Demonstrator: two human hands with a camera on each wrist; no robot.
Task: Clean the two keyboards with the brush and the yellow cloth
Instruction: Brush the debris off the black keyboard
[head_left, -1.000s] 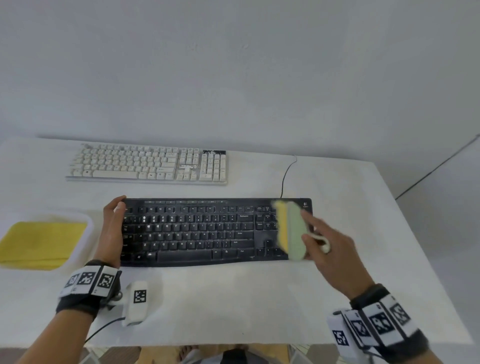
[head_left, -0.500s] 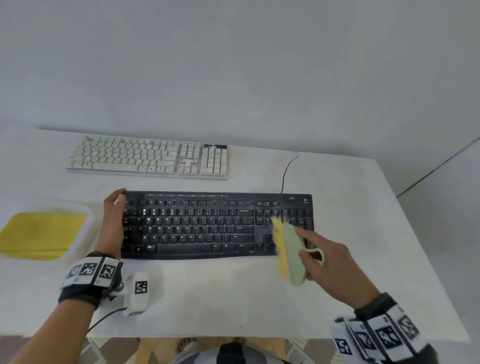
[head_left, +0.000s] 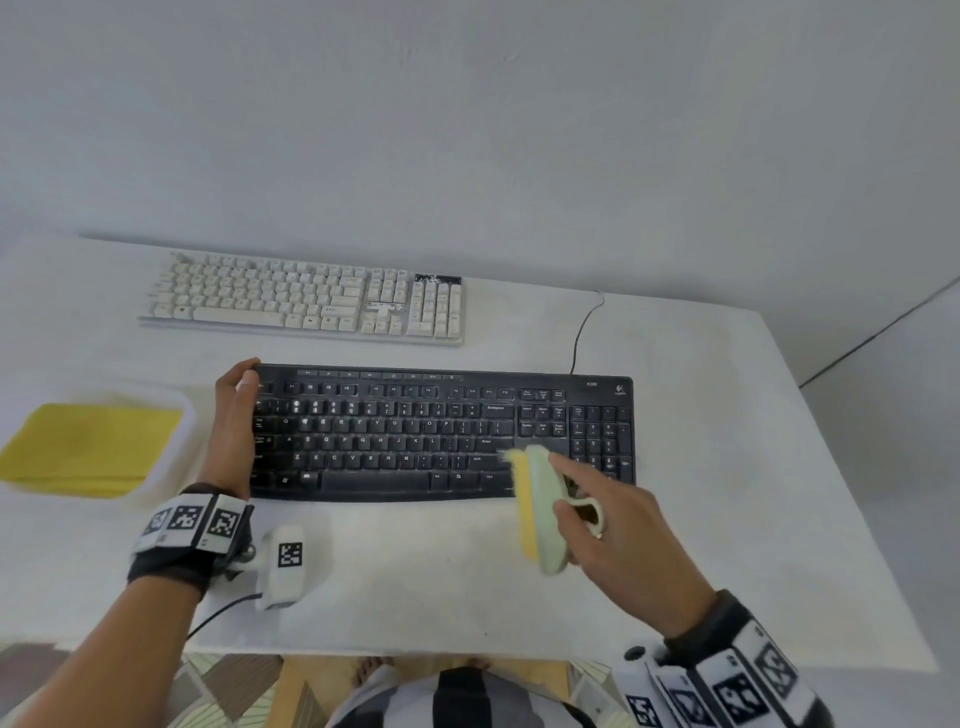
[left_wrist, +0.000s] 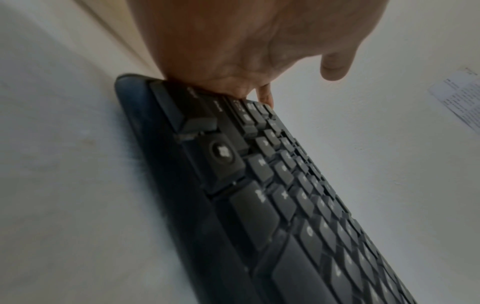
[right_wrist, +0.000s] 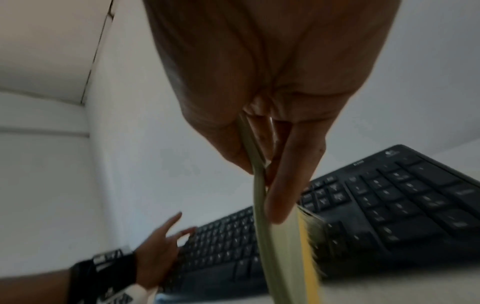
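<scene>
A black keyboard (head_left: 441, 431) lies across the middle of the white table. My left hand (head_left: 234, 415) rests flat on its left end, thumb at the far left corner, fingers straight (left_wrist: 265, 96). My right hand (head_left: 613, 519) grips a pale green brush (head_left: 540, 509) with a yellow bristle base. The brush stands on edge over the keyboard's front right part, near the arrow keys, bristles (right_wrist: 315, 242) turned toward the keys. A white keyboard (head_left: 306, 299) lies further back on the left. The folded yellow cloth (head_left: 88, 449) sits in a white tray at the left.
The white tray (head_left: 182, 415) lies just left of my left hand. The black keyboard's cable (head_left: 584, 327) runs back toward the wall. The table's right edge (head_left: 831, 467) and front edge are close by. A wall stands right behind the table.
My right hand has swept the brush from the numpad area toward me, down to the keyboard's front right edge. The left hand has stayed on the left end.
</scene>
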